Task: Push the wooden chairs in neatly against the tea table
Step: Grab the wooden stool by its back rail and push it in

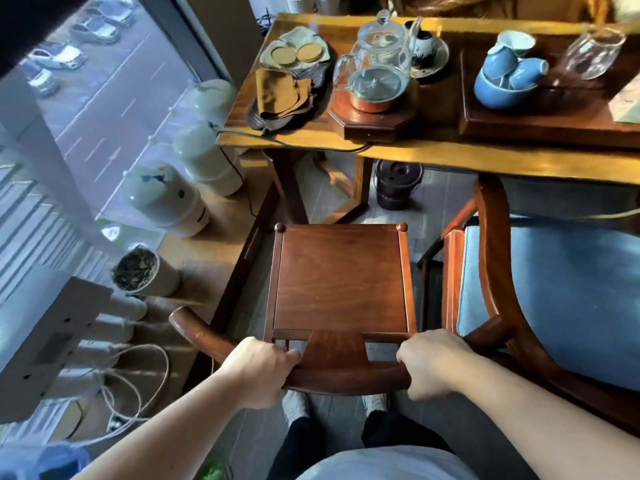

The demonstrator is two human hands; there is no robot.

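A small dark wooden chair point(341, 278) with a bare square seat stands in front of me, its front edge a short way from the tea table point(450, 155). My left hand point(261, 370) grips the left part of its curved back rail. My right hand point(431, 363) grips the right part of the same rail. A second, larger wooden chair point(491, 258) with a blue cushion stands to the right, its front under the table edge and its arm close beside my right hand.
On the table stand a glass teapot point(379, 65) on a wooden base, blue cups point(505, 79), a glass jar point(592, 51) and a cloth tray point(284, 98). A black pot point(398, 187) sits under the table. White jars point(166, 199), a planter point(142, 271) and cables line the window side.
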